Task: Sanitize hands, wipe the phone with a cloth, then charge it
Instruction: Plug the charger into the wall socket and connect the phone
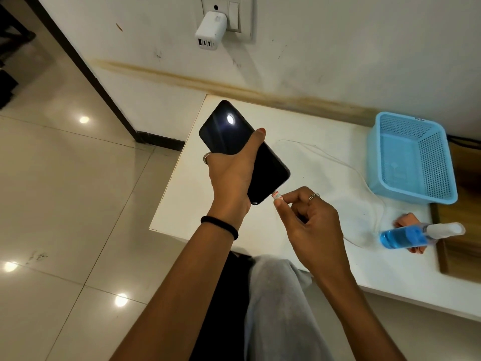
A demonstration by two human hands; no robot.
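Note:
My left hand grips a black phone above the white table, screen up and dark, with a ceiling light mirrored in it. My right hand pinches the white cable plug right at the phone's bottom edge; whether it sits fully in the port I cannot tell. The thin white cable loops across the table behind my right hand. A white charger with several ports sits in the wall socket, no cable in it. A blue sanitizer bottle lies on an orange cloth.
An empty light-blue mesh basket stands at the table's back right against the wall. A wooden board borders the table on the right. My grey-clad knee is below the table edge. Glossy tiled floor lies to the left.

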